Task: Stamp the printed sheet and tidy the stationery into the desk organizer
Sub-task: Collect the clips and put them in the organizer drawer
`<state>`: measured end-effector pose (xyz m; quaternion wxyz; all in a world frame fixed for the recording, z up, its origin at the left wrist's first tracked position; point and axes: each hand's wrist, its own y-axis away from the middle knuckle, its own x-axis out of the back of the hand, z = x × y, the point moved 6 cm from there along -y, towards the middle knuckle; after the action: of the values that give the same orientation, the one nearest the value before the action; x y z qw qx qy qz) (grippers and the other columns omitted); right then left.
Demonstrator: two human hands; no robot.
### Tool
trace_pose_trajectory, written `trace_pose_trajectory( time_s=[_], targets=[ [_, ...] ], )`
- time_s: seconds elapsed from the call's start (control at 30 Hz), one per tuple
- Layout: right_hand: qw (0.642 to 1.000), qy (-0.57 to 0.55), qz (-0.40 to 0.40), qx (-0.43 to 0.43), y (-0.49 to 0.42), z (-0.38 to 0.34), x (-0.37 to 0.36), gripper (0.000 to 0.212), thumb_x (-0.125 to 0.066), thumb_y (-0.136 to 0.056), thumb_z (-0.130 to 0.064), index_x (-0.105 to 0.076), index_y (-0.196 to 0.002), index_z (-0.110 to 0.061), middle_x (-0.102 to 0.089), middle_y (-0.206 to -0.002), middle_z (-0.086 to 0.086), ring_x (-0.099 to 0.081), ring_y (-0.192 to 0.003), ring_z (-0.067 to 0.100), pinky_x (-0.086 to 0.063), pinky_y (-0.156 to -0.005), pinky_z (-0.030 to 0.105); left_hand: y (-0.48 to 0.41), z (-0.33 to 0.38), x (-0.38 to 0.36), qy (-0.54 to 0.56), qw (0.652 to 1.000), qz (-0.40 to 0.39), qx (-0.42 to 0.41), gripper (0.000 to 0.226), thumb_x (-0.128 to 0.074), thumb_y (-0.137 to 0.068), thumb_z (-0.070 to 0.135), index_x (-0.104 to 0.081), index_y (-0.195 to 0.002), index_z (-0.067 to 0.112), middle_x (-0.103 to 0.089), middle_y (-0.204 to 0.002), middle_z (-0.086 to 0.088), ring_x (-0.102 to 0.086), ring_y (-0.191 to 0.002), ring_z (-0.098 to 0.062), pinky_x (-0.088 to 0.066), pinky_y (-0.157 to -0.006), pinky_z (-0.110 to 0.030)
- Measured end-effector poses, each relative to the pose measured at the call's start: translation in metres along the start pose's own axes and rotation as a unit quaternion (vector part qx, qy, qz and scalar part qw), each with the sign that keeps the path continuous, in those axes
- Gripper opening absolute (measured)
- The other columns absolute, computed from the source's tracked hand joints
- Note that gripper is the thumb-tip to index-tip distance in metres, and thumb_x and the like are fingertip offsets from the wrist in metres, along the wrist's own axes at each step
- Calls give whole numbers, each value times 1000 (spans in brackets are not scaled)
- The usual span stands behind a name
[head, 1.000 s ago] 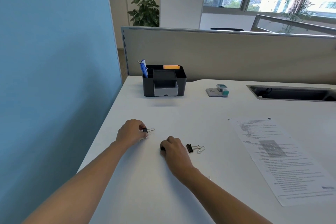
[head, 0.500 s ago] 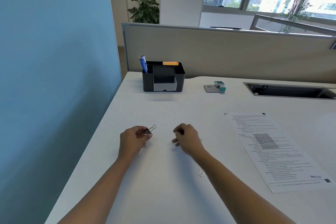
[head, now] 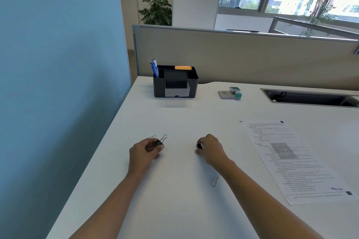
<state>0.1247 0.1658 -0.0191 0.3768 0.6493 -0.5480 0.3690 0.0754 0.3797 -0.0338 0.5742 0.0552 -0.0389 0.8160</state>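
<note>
My left hand grips a small black binder clip with its wire handles pointing up and right; a paper clip pokes out beside it. My right hand is closed on a second black binder clip, mostly hidden by the fingers. A loose silver paper clip lies on the white desk near my right forearm. The printed sheet lies flat to the right. The black desk organizer, with a blue pen and orange notes in it, stands at the back. A green-and-white stamp sits right of the organizer.
A blue partition wall runs along the desk's left edge and a beige divider closes the back. A cable slot is cut into the desk at the back right.
Both hands have lifted slightly off the desk, each with a binder clip. The right hand picked up the clip that lay beside it a second ago. A paper clip now shows near the right forearm.
</note>
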Motion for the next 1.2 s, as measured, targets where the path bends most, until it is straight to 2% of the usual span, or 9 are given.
trace_pose_trajectory(
  time_s=[0.23, 0.37, 0.47, 0.57, 0.63, 0.83, 0.93, 1.03, 1.2],
  targets=[
    [999, 34, 7, 33, 2, -10, -2, 22, -57, -89, -16, -60, -108, -5, -57, -112, 12, -54, -104, 27, -40, -82, 28, 0, -3, -2, 31, 999, 3, 8, 19, -73, -75, 0, -67, -89, 11, -67, -75, -4, -63, -65, -11, -55, -56, -14],
    [986, -152, -72, 4, 7, -24, -7, 29, -64, -85, -18, -58, -112, -12, -63, -102, 6, -57, -81, 15, -42, -68, 20, -3, -4, -1, 50, 999, 13, 9, 23, -73, -75, 0, -67, -97, 7, -68, -80, -6, -63, -70, -14, -55, -56, -14],
    [910, -384, -138, -74, 13, -36, -10, 16, -66, -84, -21, -64, -98, -13, -57, -79, -2, -47, -64, 6, -35, -52, 14, -2, -3, -3, 65, 998, 10, 12, 22, -72, -76, 1, -67, -96, 7, -68, -81, -5, -64, -72, -16, -55, -56, -14],
    [743, -612, -196, -187, 14, -41, -20, 10, -61, -86, -20, -62, -79, -13, -54, -66, -3, -45, -53, 6, -34, -43, 15, 0, 2, -8, 67, 998, -2, 3, 19, -73, -76, 2, -67, -89, 15, -69, -80, -1, -65, -71, -15, -55, -56, -16],
    [669, -676, -209, -228, 14, -42, -27, 17, -50, -88, -15, -63, -80, -9, -56, -61, 0, -45, -49, 8, -33, -38, 14, 1, 10, -13, 55, 998, -20, -18, 21, -73, -75, 3, -66, -86, 19, -70, -82, 1, -65, -72, -9, -55, -60, -17],
    [592, -738, -186, -264, 9, -50, -42, 26, -38, -90, -11, -54, -73, -1, -51, -68, 11, -48, -36, 13, -36, -35, 14, -1, 30, -31, -20, 994, -76, -81, 23, -76, -73, 7, -67, -87, 24, -71, -85, 6, -66, -77, 2, -53, -71, -13],
    [589, -745, -171, -263, 3, -49, -43, 34, -46, -94, -25, -52, -70, -2, -53, -69, 13, -49, -36, 14, -43, -36, 15, -6, 31, -35, -54, 991, -81, -94, 23, -75, -74, 7, -68, -93, 18, -69, -84, 10, -64, -76, 9, -50, -67, -7],
    [651, -698, -189, -230, -3, -50, -38, 40, -60, -87, -40, -56, -77, -2, -57, -69, 9, -50, -44, 11, -48, -45, 17, -13, 30, -37, -102, 985, -98, -98, 24, -75, -75, 10, -68, -97, 17, -67, -82, 15, -62, -74, 15, -47, -65, -3],
    [745, -613, -208, -161, -23, -55, -24, 14, -61, -88, -17, -64, -82, -5, -64, -66, 1, -51, -50, 4, -45, -49, 10, -35, 38, -41, -171, 971, -122, -113, 23, -75, -75, 17, -71, -98, 17, -68, -83, 13, -64, -77, 7, -45, -69, -1]
  ],
)
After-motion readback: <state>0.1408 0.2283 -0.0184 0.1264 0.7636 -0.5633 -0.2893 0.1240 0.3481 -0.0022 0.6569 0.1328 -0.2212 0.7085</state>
